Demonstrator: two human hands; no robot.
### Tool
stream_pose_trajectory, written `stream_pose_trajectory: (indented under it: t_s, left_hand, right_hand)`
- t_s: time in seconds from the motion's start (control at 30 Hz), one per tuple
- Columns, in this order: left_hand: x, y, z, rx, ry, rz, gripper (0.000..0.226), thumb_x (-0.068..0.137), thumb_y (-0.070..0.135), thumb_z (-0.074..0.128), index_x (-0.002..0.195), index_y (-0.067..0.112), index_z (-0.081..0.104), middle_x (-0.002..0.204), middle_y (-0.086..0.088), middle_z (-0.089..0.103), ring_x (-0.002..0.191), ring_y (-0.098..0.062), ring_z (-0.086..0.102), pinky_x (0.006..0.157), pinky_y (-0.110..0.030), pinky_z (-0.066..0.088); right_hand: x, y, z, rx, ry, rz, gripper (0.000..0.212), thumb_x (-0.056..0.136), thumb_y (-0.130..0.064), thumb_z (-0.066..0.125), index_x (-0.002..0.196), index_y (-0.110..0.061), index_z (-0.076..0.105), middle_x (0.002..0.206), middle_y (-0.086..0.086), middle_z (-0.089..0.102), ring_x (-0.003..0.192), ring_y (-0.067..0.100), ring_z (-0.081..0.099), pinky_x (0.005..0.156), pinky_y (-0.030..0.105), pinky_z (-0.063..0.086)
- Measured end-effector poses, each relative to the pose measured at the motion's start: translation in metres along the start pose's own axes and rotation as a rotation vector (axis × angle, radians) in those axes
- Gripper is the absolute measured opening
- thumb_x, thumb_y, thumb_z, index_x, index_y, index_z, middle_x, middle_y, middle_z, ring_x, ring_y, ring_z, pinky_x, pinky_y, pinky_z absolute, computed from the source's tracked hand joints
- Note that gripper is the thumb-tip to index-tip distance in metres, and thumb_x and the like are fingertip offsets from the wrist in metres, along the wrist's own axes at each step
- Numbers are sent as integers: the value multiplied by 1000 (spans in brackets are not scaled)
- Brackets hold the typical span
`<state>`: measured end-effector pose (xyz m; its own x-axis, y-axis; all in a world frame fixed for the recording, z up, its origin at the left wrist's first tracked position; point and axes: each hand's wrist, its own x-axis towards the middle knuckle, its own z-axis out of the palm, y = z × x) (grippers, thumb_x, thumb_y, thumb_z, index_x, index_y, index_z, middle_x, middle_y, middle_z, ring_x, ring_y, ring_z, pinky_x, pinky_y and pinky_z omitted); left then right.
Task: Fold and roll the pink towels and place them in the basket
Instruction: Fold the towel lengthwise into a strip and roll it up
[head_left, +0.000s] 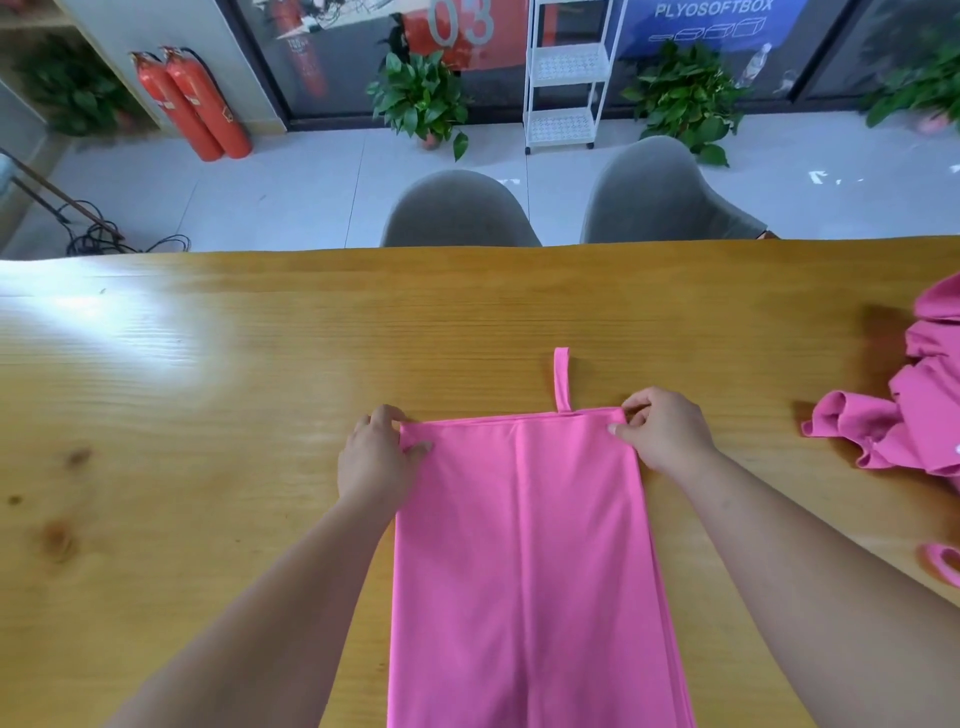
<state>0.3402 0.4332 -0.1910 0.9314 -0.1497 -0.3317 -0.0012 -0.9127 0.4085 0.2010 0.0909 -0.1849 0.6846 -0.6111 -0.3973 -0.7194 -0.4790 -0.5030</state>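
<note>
I see a pink towel (524, 545) lying flat on the bench (208, 364). My left hand (376, 457) pinches its far left corner, my right hand (662, 434) the far right corner. More towels (914, 415) lie crumpled at right.

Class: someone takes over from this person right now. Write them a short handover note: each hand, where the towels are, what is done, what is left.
Left hand pinches the far left corner of the pink towel; right hand pinches its far right corner.
The towel lies flat on the table as a long strip, hanging loop pointing away.
Done: lengthwise folding, it seems.
Left: roll it, then do the heap of pink towels at the right edge. The basket is not in view.
</note>
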Motion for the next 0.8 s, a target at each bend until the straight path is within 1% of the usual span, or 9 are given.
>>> stream_pose_trajectory:
  t_s: [0.1,0.2,0.27,0.33,0.43,0.57,0.63,0.7,0.8]
  left_hand:
    - [9,3,-8,-91,-72,-91,32,84,36,80,110,27,63,85,6,72,88,-20,69,72,-35,57]
    - [15,6,-17,-164,-114,-105,19,86,30,81,100,21,73,78,2,71,77,-21,68,64,-31,52]
    - [15,6,-24,-274,-117,-106,17,88,29,82,95,17,74,78,1,69,73,-23,65,65,-34,52]
    - [13,3,-33,-446,-152,-117,20,88,28,84,94,12,74,85,-8,74,79,-27,71,73,-43,62]
    - [3,0,-53,-682,-280,-81,25,91,23,85,100,4,72,95,-10,79,94,-28,78,83,-45,66]
    - [-13,3,-86,-806,-369,36,27,91,23,84,102,1,71,89,-6,76,90,-20,75,88,-42,64]
    - [-21,6,-101,-814,-383,91,29,92,22,82,103,-2,71,84,-3,74,87,-17,73,83,-34,63]
    - [-30,9,-117,-792,-387,157,34,92,24,82,104,-5,69,84,-3,74,87,-18,74,84,-31,62]
    - [-45,12,-146,-843,-502,247,24,92,23,78,95,2,67,86,-7,72,84,-16,71,85,-30,59]
  right_hand:
    - [3,-8,0,-103,-73,8,21,85,-42,85,95,-28,73,83,-10,67,87,18,65,78,32,53]
    - [1,-5,-5,-52,-61,-28,17,86,-38,85,89,-27,72,86,-10,70,89,18,66,78,31,50]
    - [-3,-1,-11,131,-75,-25,16,86,-29,86,89,-24,72,86,-7,75,89,18,72,80,33,55]
    - [-16,-1,-22,423,-127,13,15,88,-14,85,98,-18,74,89,1,81,90,22,77,77,34,63]
    - [-36,-3,-42,651,-131,24,27,88,-5,83,113,-12,76,98,5,81,88,14,77,68,20,60]
    - [-56,-5,-68,758,-73,19,21,84,-10,87,102,-8,76,95,6,79,73,6,73,61,16,56]
    - [-67,-8,-79,765,-66,-10,21,84,-13,87,101,-6,76,95,8,78,73,10,72,63,19,58]
    - [-81,-16,-89,745,-70,-54,19,85,-12,85,98,-6,73,93,9,78,75,13,72,66,23,61]
    - [-110,-30,-115,806,-114,-126,14,86,-8,80,91,-11,67,86,5,76,75,12,71,69,25,63]
